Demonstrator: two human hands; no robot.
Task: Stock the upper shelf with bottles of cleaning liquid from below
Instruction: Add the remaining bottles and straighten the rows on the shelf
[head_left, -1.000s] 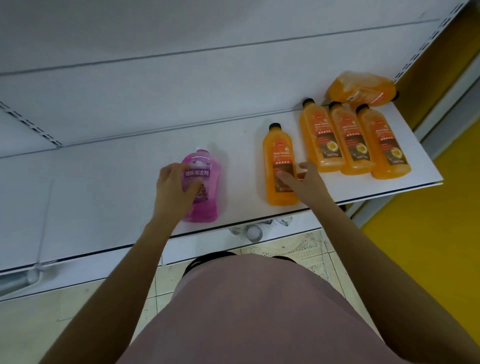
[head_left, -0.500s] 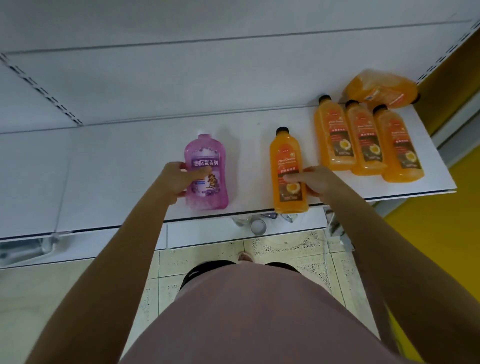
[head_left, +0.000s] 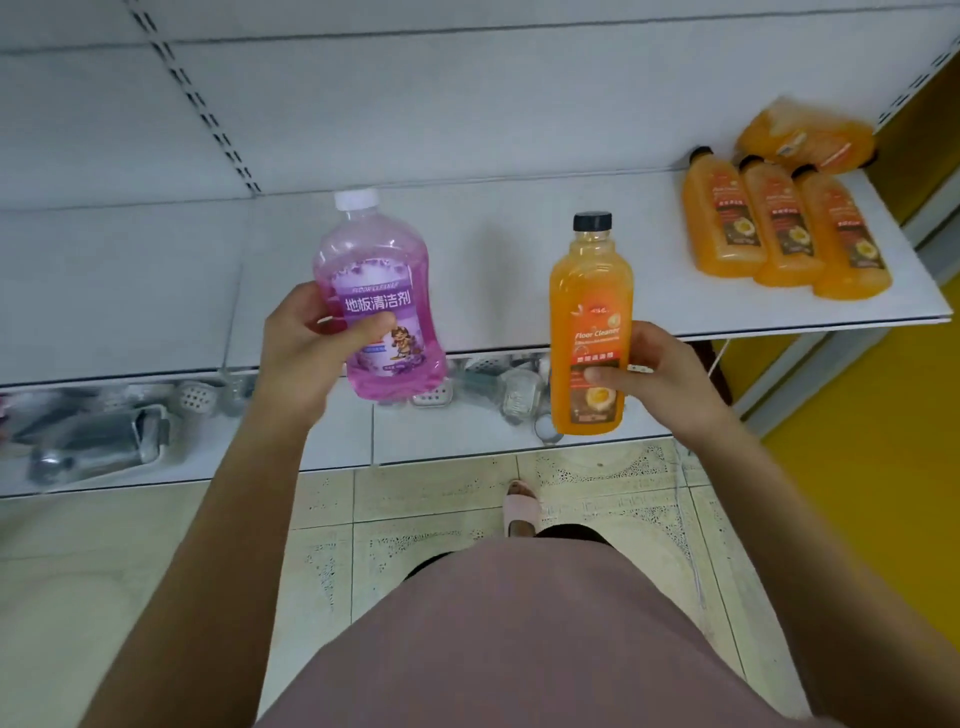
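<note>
My left hand (head_left: 306, 348) grips a pink floor-cleaner bottle (head_left: 379, 291) with a white cap, held upright in front of the white shelf (head_left: 519, 244). My right hand (head_left: 660, 374) holds an orange floor-cleaner bottle (head_left: 592, 332) with a black cap, also upright. Both bottles are lifted clear of the shelf board, their bases over its front edge. Three more orange bottles (head_left: 779, 228) lie side by side at the shelf's right end, with an orange refill pouch (head_left: 810, 137) behind them.
A lower shelf (head_left: 441, 441) carries metal and glass kitchen items (head_left: 93, 431). Below is a tiled floor (head_left: 415, 519) with my foot in a pink slipper (head_left: 519, 509). A yellow panel (head_left: 883, 467) stands at the right. Slotted white back panels rise behind the shelf.
Both hands closed around the bottles lying on the shelf and lifted them up and toward me. The view has dropped, showing the lower shelf.
</note>
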